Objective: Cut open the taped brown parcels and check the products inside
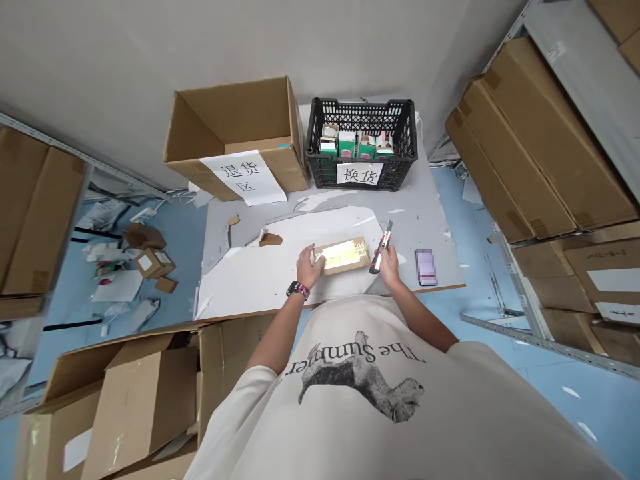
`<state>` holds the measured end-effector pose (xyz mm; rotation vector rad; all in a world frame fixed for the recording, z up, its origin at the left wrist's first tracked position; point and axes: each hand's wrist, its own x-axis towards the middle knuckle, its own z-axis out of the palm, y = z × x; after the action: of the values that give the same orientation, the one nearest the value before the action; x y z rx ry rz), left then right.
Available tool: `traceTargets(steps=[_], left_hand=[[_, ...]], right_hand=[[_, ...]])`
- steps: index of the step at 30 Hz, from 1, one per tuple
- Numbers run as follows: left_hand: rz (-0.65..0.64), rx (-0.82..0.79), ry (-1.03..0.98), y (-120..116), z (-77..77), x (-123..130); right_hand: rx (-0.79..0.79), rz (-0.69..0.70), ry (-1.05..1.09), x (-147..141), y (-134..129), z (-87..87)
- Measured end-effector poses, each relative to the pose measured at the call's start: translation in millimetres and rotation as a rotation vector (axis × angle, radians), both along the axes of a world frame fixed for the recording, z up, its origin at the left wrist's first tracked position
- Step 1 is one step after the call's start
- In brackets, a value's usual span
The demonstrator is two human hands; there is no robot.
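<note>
The little box has a glossy gold film that catches the light, and the utility knife pairs a smooth plastic handle with a metal blade. The black plastic crate looks hard and matt beside the rough cardboard carton, and the matt grey tabletop shows a peeling white layer.

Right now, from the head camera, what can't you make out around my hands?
Head view:
The flat gold box: glare washes out its print; the left hand covers one end.
The flat item beside the right hand: blurred, so its kind is unclear.
The small boxes in the black crate: labels too small; the crate wall hides their bottoms.
</note>
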<state>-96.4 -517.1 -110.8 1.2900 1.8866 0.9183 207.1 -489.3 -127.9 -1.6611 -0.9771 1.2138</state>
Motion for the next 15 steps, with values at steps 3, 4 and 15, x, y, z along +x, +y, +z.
traceTargets(steps=[3, 4, 15], left_hand=[[-0.086, -0.108, -0.14, 2.8, -3.1, -3.7], [-0.07, -0.153, -0.185, 2.6, -3.1, -3.1], [0.077, -0.184, -0.223, -9.5, -3.0, -0.5]], right_hand=[[-0.11, -0.052, -0.161, 10.7, -6.3, -18.5], [-0.145, -0.054, -0.215, 14.1, -8.0, -24.1], [-0.279, -0.078, -0.426, 68.6, -10.5, -50.0]])
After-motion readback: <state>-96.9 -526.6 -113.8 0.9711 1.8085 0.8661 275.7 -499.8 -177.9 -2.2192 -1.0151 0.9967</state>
